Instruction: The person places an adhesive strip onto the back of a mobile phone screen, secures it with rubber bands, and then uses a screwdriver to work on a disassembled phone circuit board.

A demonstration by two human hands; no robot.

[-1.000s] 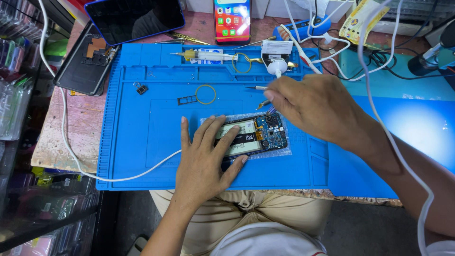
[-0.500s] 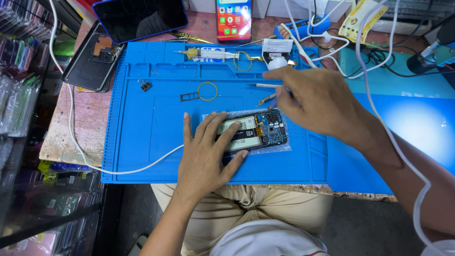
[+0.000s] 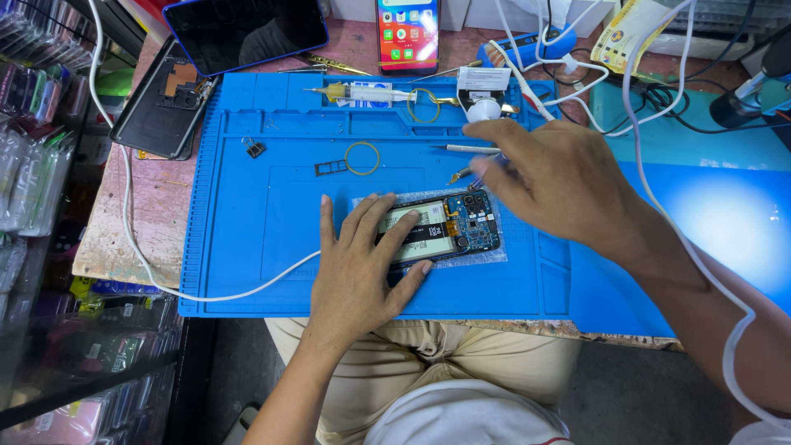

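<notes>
An opened phone with its back off lies on a clear plastic sheet on the blue work mat, showing its battery and blue circuit board. My left hand lies flat over the phone's left half and holds it down. My right hand hovers just above the phone's upper right corner. Its blurred fingertips pinch what looks like a thin tool, tip pointing down-left.
On the mat's far side lie a screwdriver, a syringe, a yellow ring, a card tray and a small clip. Other phones, a dark tablet and white cables surround the mat.
My right hand has shifted slightly right and toward the phone's top corner. My left hand stays pressed on the phone. The view has moved a little.
</notes>
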